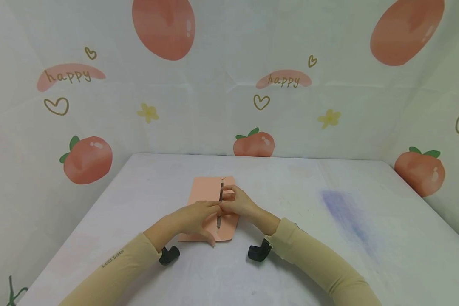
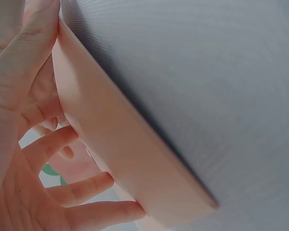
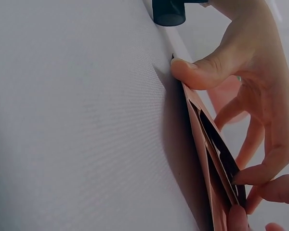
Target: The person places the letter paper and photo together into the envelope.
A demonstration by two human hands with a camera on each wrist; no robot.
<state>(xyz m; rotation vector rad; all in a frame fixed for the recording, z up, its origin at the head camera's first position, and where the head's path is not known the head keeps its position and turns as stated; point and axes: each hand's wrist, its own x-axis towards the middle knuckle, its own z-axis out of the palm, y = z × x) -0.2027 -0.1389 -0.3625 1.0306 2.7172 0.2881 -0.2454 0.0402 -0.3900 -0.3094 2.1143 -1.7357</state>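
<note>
A flat peach-coloured folder [image 1: 202,189] lies on the table with a narrow dark strip [image 1: 219,222] running lengthwise. The right wrist view shows its layers standing apart along the near edge; its exact kind is unclear. My left hand [image 1: 194,216] reaches over it, fingers spread against its surface and thumb stretched toward the near edge. In the right wrist view, one left fingertip touches the dark strip. My right hand [image 1: 239,204] bends its fingers over the right part beside the strip and pinches it there. Some fingertips overlap and are partly hidden.
Black angled wrist mounts [image 1: 170,256] show below both wrists. A purple-blue smudge [image 1: 348,221] marks the white table [image 1: 290,187] on the right. Behind stands a pale cloth backdrop [image 1: 206,93] printed with peaches, hearts and flowers.
</note>
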